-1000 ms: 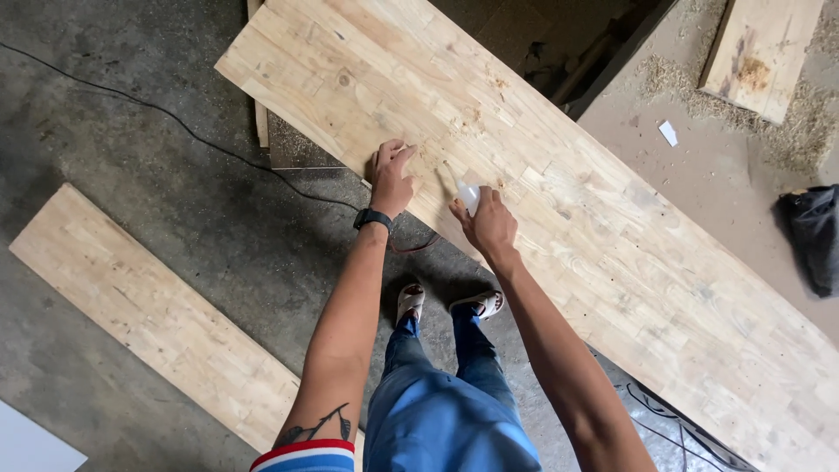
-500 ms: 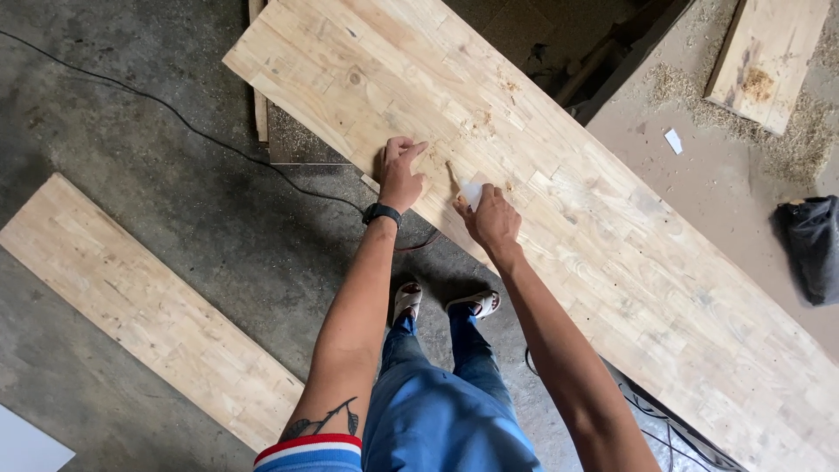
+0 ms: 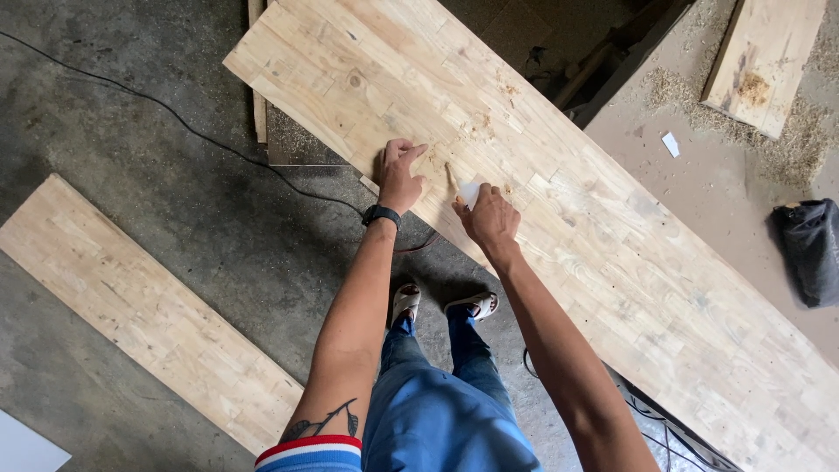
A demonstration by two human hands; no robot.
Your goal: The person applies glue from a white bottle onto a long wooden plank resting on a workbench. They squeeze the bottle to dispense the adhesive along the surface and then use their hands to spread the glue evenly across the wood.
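the left hand (image 3: 400, 175) lies loosely spread on the long wooden board (image 3: 612, 236) at frame centre, seemingly steadying it; the right hand (image 3: 489, 218) just beside it pinches a small pale scraper (image 3: 468, 190) angled against the wood.

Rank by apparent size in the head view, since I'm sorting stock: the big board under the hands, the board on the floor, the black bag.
1. big board
2. floor board, farther from the camera, so true size unsure
3. black bag
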